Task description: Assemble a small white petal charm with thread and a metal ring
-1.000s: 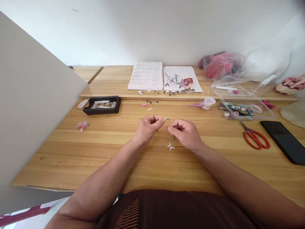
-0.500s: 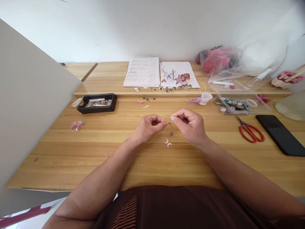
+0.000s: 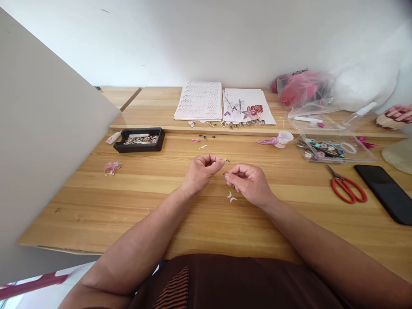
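Between the thumb and forefinger of my left hand [image 3: 202, 172] is a small curved piece [image 3: 228, 161], its tip sticking out to the right. My right hand [image 3: 247, 182] is pinched closed just to the right and lower, the two hands slightly apart; what its fingertips hold is too small to make out. Two white crescent pieces [image 3: 233, 200] lie on the wooden table [image 3: 128, 214] just below my right fingers.
A black tray of beads [image 3: 139, 147] stands at the left, near pink scraps [image 3: 112, 168]. Paper sheets [image 3: 198, 101] lie on the back ledge. At the right are a clear box [image 3: 334, 156], a white cup [image 3: 285, 139], red-handled scissors [image 3: 348, 190] and a phone [image 3: 384, 193].
My right hand has moved down and closer to my left fingertips, covering the small metallic item on the table. The whole view has shifted a little.
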`<state>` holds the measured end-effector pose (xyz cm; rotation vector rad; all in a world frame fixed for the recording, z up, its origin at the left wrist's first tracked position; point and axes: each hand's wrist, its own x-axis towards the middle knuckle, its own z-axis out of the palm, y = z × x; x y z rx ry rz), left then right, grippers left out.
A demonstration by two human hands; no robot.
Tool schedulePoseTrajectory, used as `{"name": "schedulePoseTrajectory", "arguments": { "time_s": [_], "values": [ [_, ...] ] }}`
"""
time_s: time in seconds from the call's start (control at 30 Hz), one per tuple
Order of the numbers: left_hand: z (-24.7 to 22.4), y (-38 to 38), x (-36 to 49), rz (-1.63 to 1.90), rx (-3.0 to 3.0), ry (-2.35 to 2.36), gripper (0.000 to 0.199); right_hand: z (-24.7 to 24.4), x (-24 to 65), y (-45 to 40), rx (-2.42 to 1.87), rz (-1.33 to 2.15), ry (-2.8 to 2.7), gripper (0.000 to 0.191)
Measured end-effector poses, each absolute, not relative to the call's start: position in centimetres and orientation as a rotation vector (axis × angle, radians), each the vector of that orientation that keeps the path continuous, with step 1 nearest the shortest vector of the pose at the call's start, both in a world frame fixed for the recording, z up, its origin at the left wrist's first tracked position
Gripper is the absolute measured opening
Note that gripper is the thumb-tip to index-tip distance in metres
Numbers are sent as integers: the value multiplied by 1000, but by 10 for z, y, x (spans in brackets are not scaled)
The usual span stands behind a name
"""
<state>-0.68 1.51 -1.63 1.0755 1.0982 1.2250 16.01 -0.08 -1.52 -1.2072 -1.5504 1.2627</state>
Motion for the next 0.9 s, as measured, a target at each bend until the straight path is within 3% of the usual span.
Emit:
{"name": "schedulePoseTrajectory", "arguments": {
  "time_s": [0.37, 0.57, 0.77, 0.9],
  "values": [
    [-11, 12, -9, 1014, 1437, 1154, 20, 7, 168, -5, -1118, 720, -1767, 10],
    [-7, 10, -11, 952, 1400, 1084, 25, 0, 176, 14, -1176, 852, -1610, 15],
    [-8, 13, -10, 1117, 1187, 1039, 33, -12, 171, 15, -1177, 1182, -1500, 21],
    [-11, 15, -8, 1215, 1094, 1086, 33, -11, 164, 3, -1193, 1209, -1582, 17]
  ]
}}
